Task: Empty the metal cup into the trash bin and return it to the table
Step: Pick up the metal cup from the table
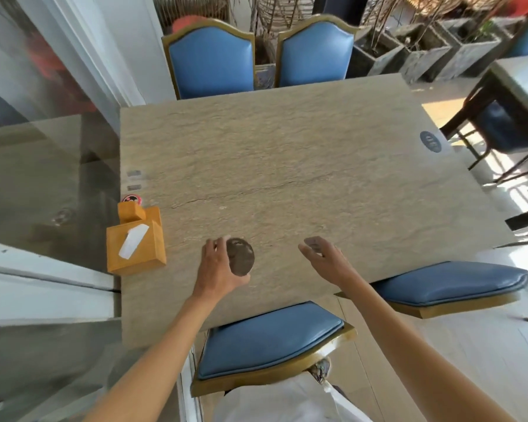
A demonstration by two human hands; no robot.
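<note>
Left hand (218, 266) wrapped around a dark brownish round metal cup (240, 259), fingers on the far side, thumb on the near side, cup seen from above over the near part of the beige stone-textured tabletop (287, 153). Cannot tell if the cup base touches the tabletop or sits just above it. Cup contents not readable, blurred. Right hand (323, 257) to the right of the cup, apart from it, fingers loosely spread, holding nothing; a small greyish oval patch at its fingertips, unclear what it is. Orange wooden tissue box (136, 248) with white tissue sticking out at the tabletop's left edge, near the left hand, a smaller orange block (131, 211) behind it. Round blue sticker (430, 141) near the far right edge. Blue padded chairs with gold frames: two at the far side (211, 59), two at the near side (269, 339).
</note>
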